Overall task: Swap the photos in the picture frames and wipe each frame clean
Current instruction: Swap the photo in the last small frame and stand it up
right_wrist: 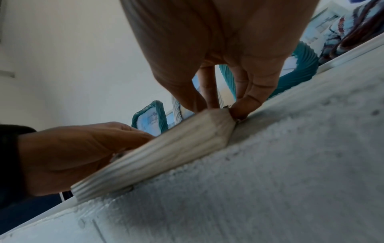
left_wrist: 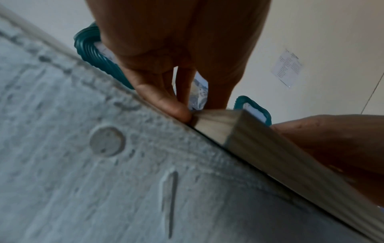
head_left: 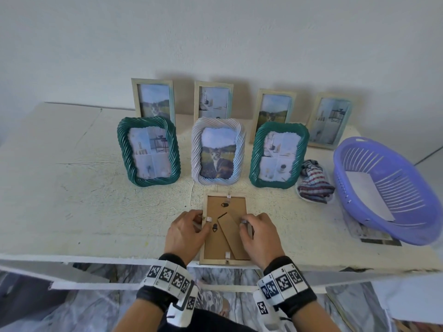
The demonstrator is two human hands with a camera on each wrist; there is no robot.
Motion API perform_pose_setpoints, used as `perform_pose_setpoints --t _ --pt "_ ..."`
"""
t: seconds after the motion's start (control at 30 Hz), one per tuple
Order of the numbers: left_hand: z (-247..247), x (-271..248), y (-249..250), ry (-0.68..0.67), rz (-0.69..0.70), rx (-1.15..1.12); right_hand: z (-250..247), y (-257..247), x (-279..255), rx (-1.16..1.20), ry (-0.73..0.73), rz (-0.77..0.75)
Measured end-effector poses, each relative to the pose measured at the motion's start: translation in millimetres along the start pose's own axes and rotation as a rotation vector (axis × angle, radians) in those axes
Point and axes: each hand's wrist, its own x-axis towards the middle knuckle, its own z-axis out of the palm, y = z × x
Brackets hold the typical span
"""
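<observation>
1. The pale wooden frame point(head_left: 225, 261) was laid face down on the rough white table point(head_left: 96, 212), brown fibreboard back upward, before the twisted-rope white frame point(head_left: 218, 152).
2. Its long sides were pinched by the left hand point(head_left: 184, 232) and right hand point(head_left: 260, 238).

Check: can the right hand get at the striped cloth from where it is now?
Probably yes. The right hand grips the face-down frame at the table's front edge; the striped cloth lies ahead and to its right, beside the basket, with nothing between. It must let go first.
</observation>
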Motion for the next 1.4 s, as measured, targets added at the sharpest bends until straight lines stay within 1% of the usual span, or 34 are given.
perform_pose_setpoints --t 0.13,0.3,0.4,0.67,0.77,0.87,0.97,1.03,1.13,1.23,1.4 --pt "-0.9 5.6 1.6 -0.012 -0.021 -0.001 -1.7 -2.9 6.2 -0.041 -0.049 -0.016" --pt "5.0 9.0 1.1 0.023 -0.011 0.044 -9.7 -0.1 16.8 -0.071 -0.151 -0.008" --pt "7.9 9.5 5.3 0.033 -0.043 0.07 -12.3 4.3 19.2 -0.095 -0.186 -0.024" --pt "10.1 10.1 8.1 0.043 -0.168 0.025 -16.3 15.2 20.1 0.027 -0.221 -0.046" --pt "8.8 10.0 8.1 0.037 -0.189 0.021 -20.1 15.0 22.0 0.035 -0.25 -0.062" --pt "5.4 8.3 4.8 0.037 -0.167 -0.026 -23.9 11.2 30.2 -0.048 -0.251 -0.068" --pt "4.1 5.2 1.9 0.03 -0.139 -0.034 -24.9 1.0 43.8 -0.239 -0.155 -0.115" --pt "3.9 4.2 1.9 0.038 -0.133 -0.037 -23.9 -8.1 55.5 -0.307 -0.113 -0.181" --pt "3.7 4.8 1.5 0.04 -0.134 -0.033 -21.6 -19.1 74.5 -0.36 -0.133 -0.232" --pt "2.9 4.9 1.0 0.034 -0.131 -0.032 -16.8 -25.3 88.3 -0.39 -0.181 -0.188" --pt "3.4 4.6 1.5 0.041 -0.127 -0.027 -7.0 -28.7 96.1 -0.487 -0.175 -0.169"
